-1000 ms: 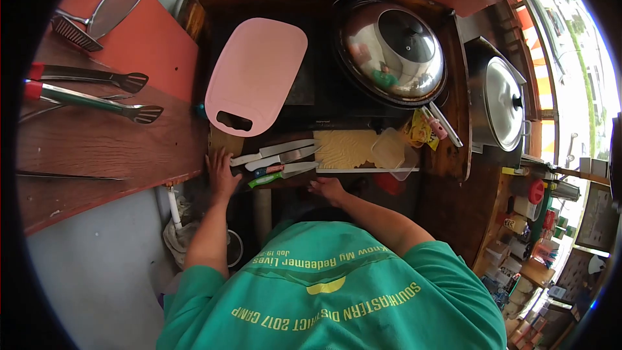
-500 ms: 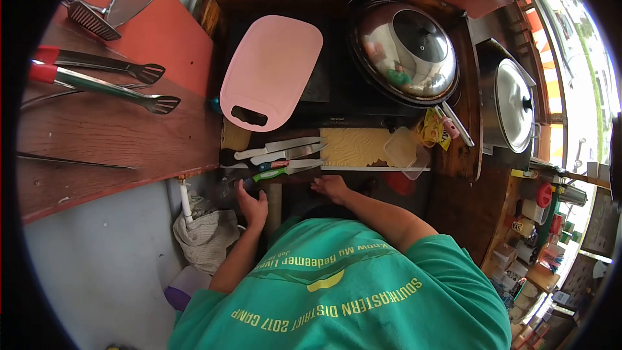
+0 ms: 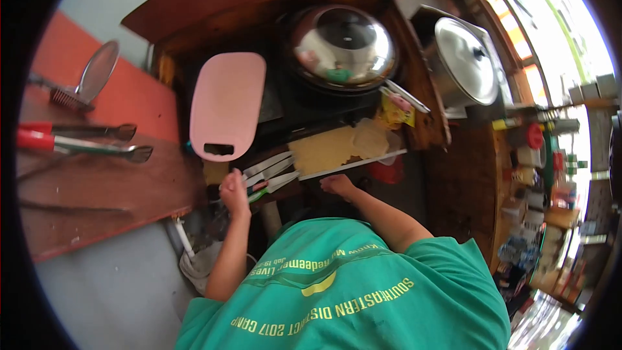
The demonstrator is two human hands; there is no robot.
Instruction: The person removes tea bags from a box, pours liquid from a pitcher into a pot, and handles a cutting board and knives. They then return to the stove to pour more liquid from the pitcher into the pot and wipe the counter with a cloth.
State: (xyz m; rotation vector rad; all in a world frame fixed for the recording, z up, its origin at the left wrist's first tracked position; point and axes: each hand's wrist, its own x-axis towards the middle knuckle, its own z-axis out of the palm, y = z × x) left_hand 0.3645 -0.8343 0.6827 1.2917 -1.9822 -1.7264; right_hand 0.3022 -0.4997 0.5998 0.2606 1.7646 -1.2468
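My left hand is closed at the handle ends of several kitchen knives. It covers some of the handles, and whether it grips one is hidden. The knives lie side by side with their blades to the right; a green handle shows on the nearest. My right hand is loosely curled, with nothing visible in it. It hovers just in front of the white edge of a yellowish ledge. Beyond the knives a pink cutting board lies on the black stove.
A lidded pan stands on the stove, its handle toward me. Farther right is a lidded pot. A clear plastic container and a yellow packet are on the ledge. Tongs rest on the left wooden counter.
My left hand has risen from below the knives to their handles, and its spread fingers have closed. My right hand's fingers have curled in. The view has turned and shifted.
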